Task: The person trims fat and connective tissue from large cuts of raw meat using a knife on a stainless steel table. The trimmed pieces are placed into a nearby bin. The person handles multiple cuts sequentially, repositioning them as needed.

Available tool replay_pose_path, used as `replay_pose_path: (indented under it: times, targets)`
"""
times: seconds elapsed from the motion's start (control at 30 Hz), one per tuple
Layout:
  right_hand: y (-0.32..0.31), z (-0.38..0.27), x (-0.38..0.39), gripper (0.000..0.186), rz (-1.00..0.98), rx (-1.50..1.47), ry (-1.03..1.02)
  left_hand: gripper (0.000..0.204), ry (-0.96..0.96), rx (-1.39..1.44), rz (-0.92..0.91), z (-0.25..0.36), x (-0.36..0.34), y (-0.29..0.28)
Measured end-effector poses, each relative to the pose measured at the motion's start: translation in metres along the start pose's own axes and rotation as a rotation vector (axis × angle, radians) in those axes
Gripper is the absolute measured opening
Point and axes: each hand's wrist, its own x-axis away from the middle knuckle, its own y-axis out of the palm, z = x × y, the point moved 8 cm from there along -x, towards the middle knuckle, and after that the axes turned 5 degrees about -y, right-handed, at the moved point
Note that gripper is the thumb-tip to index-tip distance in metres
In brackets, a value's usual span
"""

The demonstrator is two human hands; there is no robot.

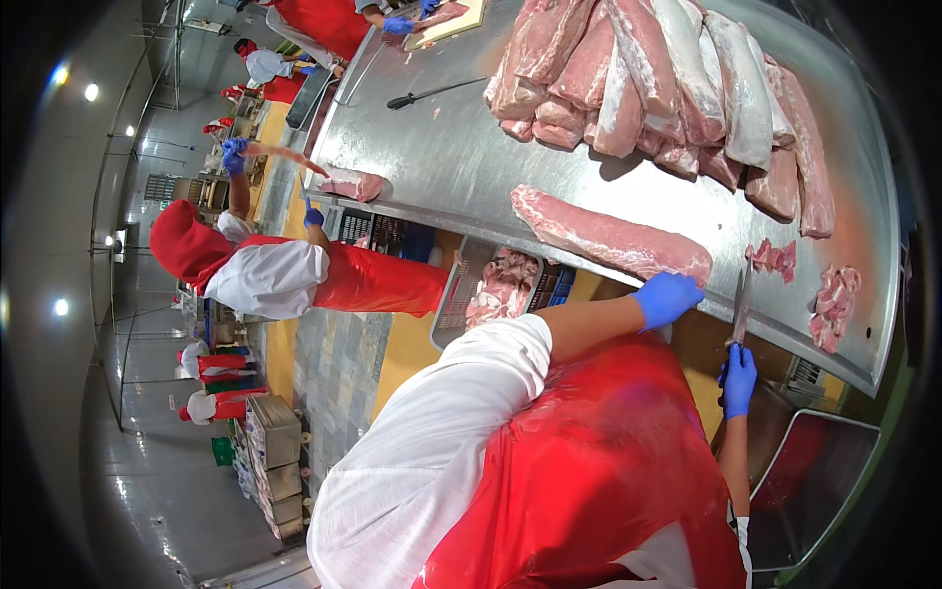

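Observation:
A long pale pink pork loin [608,236] lies along the near edge of the metal table. My left hand [669,298], in a blue glove, grips its right end with the fingers closed against the meat. To the right, my blue-gloved right hand [738,381] is wrapped around the handle of a knife [742,312]. The blade points away from me over the table edge, apart from the loin. Its tip is by a small meat scrap [775,260]. Another heap of trimmings [834,306] sits farther right.
Many loins are stacked in a pile [638,79] at the far side. A black-handled rod [432,95] lies on the metal table [442,147]. On the left, a co-worker [285,265] lifts a meat strip. A crate [453,299] of meat pieces stands below the edge; a metal bin [816,486] is lower right.

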Motion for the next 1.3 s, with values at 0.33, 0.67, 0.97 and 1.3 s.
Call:
replay_pose_path:
  times: [0.33, 0.67, 0.97, 1.3]
  targets:
    - [-0.001, 0.008, -0.006, 0.016, -0.078, 0.032, -0.029, 0.018, -0.035, -0.022, -0.025, -0.002, 0.011, 0.004]
    - [0.016, -0.058, 0.014, 0.028, -0.119, 0.280, -0.263, 0.023, 0.081, 0.283, 0.079, -0.009, 0.028, 0.001]
    - [0.014, -0.052, 0.036, 0.028, -0.203, 0.386, -0.277, 0.025, 0.040, 0.076, 0.157, 0.005, 0.031, -0.006]
    - [0.032, -0.068, 0.023, 0.028, -0.230, 0.578, -0.390, 0.031, 0.087, 0.079, 0.189, 0.016, 0.029, -0.015]
